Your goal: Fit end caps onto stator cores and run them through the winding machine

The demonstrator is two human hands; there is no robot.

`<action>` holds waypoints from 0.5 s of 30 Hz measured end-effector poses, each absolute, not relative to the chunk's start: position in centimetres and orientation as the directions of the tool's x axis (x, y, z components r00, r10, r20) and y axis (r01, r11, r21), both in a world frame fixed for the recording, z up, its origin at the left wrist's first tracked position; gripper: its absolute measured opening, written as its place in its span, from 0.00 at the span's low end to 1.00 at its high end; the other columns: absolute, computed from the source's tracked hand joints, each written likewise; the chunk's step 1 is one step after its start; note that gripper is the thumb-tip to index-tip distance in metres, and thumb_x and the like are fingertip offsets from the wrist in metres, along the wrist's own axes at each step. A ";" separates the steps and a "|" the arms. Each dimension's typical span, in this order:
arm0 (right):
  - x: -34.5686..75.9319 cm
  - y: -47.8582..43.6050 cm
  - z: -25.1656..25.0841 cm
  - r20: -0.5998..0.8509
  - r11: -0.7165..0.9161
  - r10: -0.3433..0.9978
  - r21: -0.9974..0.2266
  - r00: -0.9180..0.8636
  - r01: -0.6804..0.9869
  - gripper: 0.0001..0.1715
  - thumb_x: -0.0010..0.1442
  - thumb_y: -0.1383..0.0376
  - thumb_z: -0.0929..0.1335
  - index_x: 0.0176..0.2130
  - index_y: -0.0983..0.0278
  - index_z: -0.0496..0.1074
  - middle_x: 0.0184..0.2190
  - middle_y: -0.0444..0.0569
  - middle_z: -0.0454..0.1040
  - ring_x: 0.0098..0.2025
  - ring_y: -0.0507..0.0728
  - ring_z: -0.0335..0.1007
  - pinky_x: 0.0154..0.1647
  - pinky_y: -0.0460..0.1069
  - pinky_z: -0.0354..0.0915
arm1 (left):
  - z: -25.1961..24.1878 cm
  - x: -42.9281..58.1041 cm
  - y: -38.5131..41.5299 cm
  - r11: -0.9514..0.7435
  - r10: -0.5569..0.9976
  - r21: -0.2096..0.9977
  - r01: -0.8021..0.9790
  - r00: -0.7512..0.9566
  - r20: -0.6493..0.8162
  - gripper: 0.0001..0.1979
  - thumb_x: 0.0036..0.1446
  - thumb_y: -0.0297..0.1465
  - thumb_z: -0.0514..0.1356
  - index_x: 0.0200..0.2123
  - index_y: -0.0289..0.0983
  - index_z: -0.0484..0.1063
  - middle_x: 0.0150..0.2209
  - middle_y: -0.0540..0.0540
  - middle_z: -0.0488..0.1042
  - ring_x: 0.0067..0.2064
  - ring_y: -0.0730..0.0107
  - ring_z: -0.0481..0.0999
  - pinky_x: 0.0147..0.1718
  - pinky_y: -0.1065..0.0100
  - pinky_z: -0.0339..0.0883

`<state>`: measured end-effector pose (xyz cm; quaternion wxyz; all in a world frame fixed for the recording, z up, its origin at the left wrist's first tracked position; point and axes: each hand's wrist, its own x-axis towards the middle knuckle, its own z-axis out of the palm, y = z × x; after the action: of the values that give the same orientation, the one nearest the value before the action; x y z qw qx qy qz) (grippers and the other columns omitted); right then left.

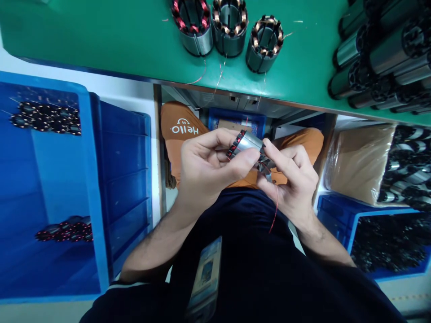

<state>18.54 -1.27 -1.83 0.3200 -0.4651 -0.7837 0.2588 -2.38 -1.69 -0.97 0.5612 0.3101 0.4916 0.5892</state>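
Observation:
My left hand (212, 166) is closed around a motor stator (249, 141), a grey metal cylinder with red wire windings at its left end, tilted over my lap. The thumb presses on its side. My right hand (291, 181) is closed at the stator's right end, index finger touching the rim. Between its thumb and index finger is a small dark and grey metallic piece (265, 171); its kind I cannot make out. A loose red wire (276, 208) hangs down past the right thumb.
On the green bench (101, 40) stand a red-wound stator (197, 41) and two copper-wound stators (230, 42). Stacked cylindrical cores (387, 58) lie at right. A blue crate (90, 188) at left holds wound stators. A cardboard box (360, 161) and blue bin (353, 242) stand right.

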 end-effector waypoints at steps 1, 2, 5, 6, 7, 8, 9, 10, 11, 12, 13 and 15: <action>18.6 -1.3 -1.9 0.258 0.431 0.895 -0.709 -0.363 0.559 0.28 0.81 0.59 0.77 0.75 0.46 0.85 0.41 0.48 0.76 0.42 0.60 0.73 0.42 0.58 0.79 | -1.0 -2.4 -1.7 0.112 0.967 0.927 -0.359 -0.177 -0.185 0.28 0.59 0.56 0.87 0.30 0.41 0.83 0.36 0.47 0.87 0.35 0.68 0.86 0.32 0.70 0.86; 18.7 -1.3 -1.9 0.250 0.424 0.897 -0.715 -0.364 0.556 0.28 0.81 0.59 0.77 0.75 0.46 0.85 0.41 0.48 0.76 0.42 0.60 0.73 0.42 0.58 0.80 | -1.1 -2.3 -1.7 0.111 0.966 0.925 -0.363 -0.178 -0.186 0.27 0.60 0.55 0.87 0.31 0.41 0.83 0.37 0.47 0.87 0.35 0.68 0.86 0.33 0.69 0.86; 18.9 -1.4 -2.1 0.212 0.395 0.905 -0.743 -0.369 0.541 0.28 0.82 0.59 0.76 0.76 0.47 0.85 0.40 0.48 0.75 0.42 0.61 0.72 0.44 0.58 0.80 | -1.4 -1.8 -1.8 0.118 0.961 0.919 -0.377 -0.191 -0.202 0.21 0.63 0.47 0.86 0.33 0.42 0.85 0.39 0.48 0.88 0.36 0.68 0.88 0.33 0.69 0.88; 19.0 -1.3 -2.1 0.193 0.385 0.905 -0.754 -0.380 0.533 0.28 0.82 0.59 0.76 0.76 0.47 0.84 0.40 0.48 0.75 0.42 0.60 0.72 0.44 0.57 0.80 | -1.6 -1.6 -1.8 0.118 0.956 0.916 -0.384 -0.204 -0.209 0.20 0.62 0.46 0.86 0.33 0.41 0.85 0.39 0.48 0.89 0.36 0.67 0.88 0.34 0.68 0.88; 19.1 -1.2 -2.2 0.171 0.374 0.902 -0.766 -0.395 0.522 0.29 0.82 0.59 0.76 0.77 0.48 0.84 0.40 0.47 0.74 0.41 0.60 0.71 0.44 0.57 0.80 | -1.8 -1.4 -1.8 0.117 0.951 0.912 -0.394 -0.222 -0.218 0.21 0.62 0.47 0.86 0.33 0.41 0.84 0.39 0.48 0.88 0.36 0.66 0.89 0.34 0.68 0.89; 19.1 -1.0 -2.3 0.142 0.360 0.899 -0.779 -0.414 0.514 0.30 0.82 0.61 0.76 0.78 0.48 0.83 0.40 0.46 0.74 0.40 0.59 0.70 0.44 0.56 0.80 | -2.1 -1.3 -1.7 0.115 0.943 0.906 -0.407 -0.243 -0.229 0.23 0.61 0.49 0.87 0.33 0.41 0.83 0.39 0.48 0.88 0.37 0.66 0.90 0.35 0.67 0.90; 19.2 -0.9 -2.5 0.107 0.341 0.895 -0.788 -0.433 0.512 0.32 0.82 0.62 0.75 0.79 0.50 0.82 0.39 0.45 0.73 0.39 0.58 0.69 0.44 0.55 0.79 | -2.4 -1.3 -1.7 0.113 0.932 0.901 -0.420 -0.269 -0.242 0.25 0.60 0.52 0.87 0.34 0.41 0.83 0.38 0.49 0.88 0.36 0.65 0.91 0.36 0.67 0.90; 19.4 -0.7 -2.7 0.062 0.321 0.889 -0.792 -0.454 0.519 0.34 0.81 0.64 0.75 0.80 0.51 0.81 0.39 0.45 0.72 0.38 0.57 0.68 0.44 0.54 0.78 | -2.7 -1.7 -1.8 0.108 0.920 0.897 -0.429 -0.297 -0.254 0.27 0.59 0.54 0.87 0.35 0.41 0.82 0.38 0.49 0.87 0.36 0.66 0.91 0.36 0.68 0.90; 19.5 -0.5 -3.0 0.018 0.303 0.880 -0.790 -0.474 0.533 0.36 0.80 0.65 0.74 0.81 0.53 0.79 0.39 0.44 0.72 0.37 0.57 0.68 0.45 0.53 0.78 | -3.0 -2.4 -2.0 0.106 0.909 0.896 -0.432 -0.324 -0.264 0.28 0.59 0.56 0.87 0.37 0.41 0.82 0.38 0.50 0.87 0.35 0.67 0.92 0.37 0.69 0.90; 19.8 -0.3 -3.3 -0.019 0.292 0.872 -0.782 -0.489 0.551 0.37 0.80 0.65 0.74 0.82 0.54 0.78 0.39 0.44 0.72 0.37 0.57 0.67 0.45 0.53 0.77 | -3.2 -3.6 -2.4 0.103 0.898 0.900 -0.423 -0.349 -0.266 0.29 0.59 0.57 0.87 0.38 0.42 0.82 0.39 0.51 0.87 0.35 0.67 0.92 0.37 0.70 0.90; 20.1 -0.2 -3.7 -0.048 0.291 0.862 -0.768 -0.505 0.570 0.38 0.79 0.65 0.74 0.83 0.53 0.78 0.38 0.43 0.71 0.37 0.57 0.68 0.45 0.53 0.77 | -3.4 -5.3 -3.0 0.098 0.889 0.912 -0.399 -0.377 -0.261 0.30 0.59 0.57 0.87 0.40 0.42 0.81 0.39 0.51 0.87 0.35 0.68 0.92 0.38 0.70 0.89; 21.0 0.1 -4.7 -0.059 0.324 0.839 -0.743 -0.540 0.586 0.39 0.79 0.63 0.75 0.83 0.51 0.78 0.38 0.44 0.73 0.36 0.58 0.70 0.44 0.53 0.75 | -3.4 -10.2 -5.0 0.101 0.862 0.946 -0.307 -0.448 -0.237 0.30 0.59 0.57 0.87 0.41 0.43 0.78 0.42 0.51 0.87 0.37 0.67 0.93 0.39 0.69 0.89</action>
<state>20.98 0.08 -4.65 0.1711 -0.4478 -0.7956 0.3705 -10.25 -5.05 -3.36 0.4669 0.2407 0.5767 0.6257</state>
